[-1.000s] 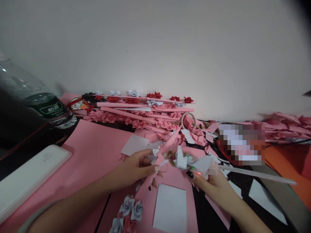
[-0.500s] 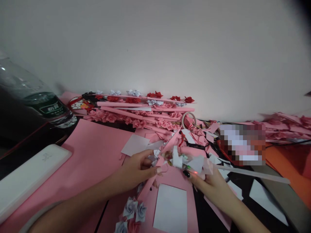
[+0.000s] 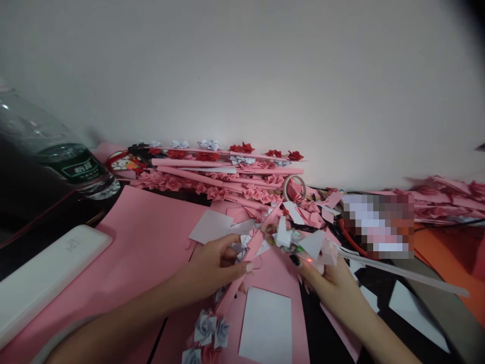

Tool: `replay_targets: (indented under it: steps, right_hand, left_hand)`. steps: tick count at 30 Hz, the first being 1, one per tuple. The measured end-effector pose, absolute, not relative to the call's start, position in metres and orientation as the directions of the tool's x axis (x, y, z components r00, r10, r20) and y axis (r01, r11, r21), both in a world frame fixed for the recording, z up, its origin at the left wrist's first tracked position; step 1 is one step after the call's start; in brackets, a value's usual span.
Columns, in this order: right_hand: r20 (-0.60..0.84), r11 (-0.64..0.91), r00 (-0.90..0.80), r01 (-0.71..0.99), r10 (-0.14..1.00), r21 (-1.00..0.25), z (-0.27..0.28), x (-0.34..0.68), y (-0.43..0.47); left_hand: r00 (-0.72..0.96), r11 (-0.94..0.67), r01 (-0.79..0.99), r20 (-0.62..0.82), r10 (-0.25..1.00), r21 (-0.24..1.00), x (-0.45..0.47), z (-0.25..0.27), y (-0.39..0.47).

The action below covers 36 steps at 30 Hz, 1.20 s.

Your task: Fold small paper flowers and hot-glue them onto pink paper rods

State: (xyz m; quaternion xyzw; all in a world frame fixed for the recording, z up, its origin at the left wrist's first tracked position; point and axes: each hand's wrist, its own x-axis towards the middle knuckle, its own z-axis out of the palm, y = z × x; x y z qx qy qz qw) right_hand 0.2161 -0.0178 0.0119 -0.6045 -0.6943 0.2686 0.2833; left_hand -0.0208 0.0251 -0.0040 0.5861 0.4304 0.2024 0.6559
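My left hand [image 3: 223,260] pinches a rolled pink paper stem [image 3: 248,257] between thumb and fingers. The stem slants from the lower middle up to the right. Pale blue-white folded paper roses [image 3: 205,327] line its lower end. In my right hand [image 3: 326,278] is a see-through hot glue gun [image 3: 299,246] with scraps of white paper on it and a small red light. A long translucent glue stick [image 3: 409,275] sticks out of its back to the right. The gun's nozzle end points left, just apart from the stem. My right palm hides the handle.
Behind lie pink stems with paper roses [image 3: 174,182] and a tape roll [image 3: 294,189]. Pink paper sheets [image 3: 144,227] cover the left, beside a white power bank [image 3: 56,278] and a water bottle [image 3: 71,162]. A white card [image 3: 266,326] lies in front; paper scraps are at right.
My right hand has drawn the glue gun slightly to the right, away from the stem. My left hand stays almost in place, with the stem and its roses shifted slightly.
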Motion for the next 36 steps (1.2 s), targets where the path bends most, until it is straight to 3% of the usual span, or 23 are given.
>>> replay_targets:
  steps: [6,12,16,22,29,36]
  right_hand:
    - [0.059,0.200,-0.230,0.660,0.971,-0.724,0.011,0.217,-0.020]
    - [0.026,0.064,-0.068,0.663,0.997,-0.746,0.003,0.220,-0.020]
    - [0.033,0.149,-0.199,0.607,0.980,-0.780,0.002,0.220,-0.022]
    - [0.037,0.067,-0.062,0.608,0.997,-0.791,0.002,0.221,-0.019]
    - [0.068,0.228,-0.257,0.670,0.964,-0.706,0.009,0.218,-0.023]
    - [0.124,0.255,-0.232,0.713,0.965,-0.653,0.015,0.213,-0.020]
  left_hand:
    - [0.541,0.231,0.219,-0.315,0.780,0.948,-0.021,-0.003,0.026]
    - [0.628,0.345,0.053,-0.300,0.718,0.937,-0.021,0.001,0.028]
    - [0.669,0.389,-0.001,-0.289,0.685,0.921,-0.022,0.003,0.030]
    - [0.671,0.402,0.022,-0.311,0.673,0.915,-0.022,0.004,0.030]
    - [0.541,0.248,0.174,-0.303,0.785,0.953,-0.019,0.001,0.025]
    - [0.486,0.189,0.205,-0.268,0.832,0.960,-0.016,0.002,0.021]
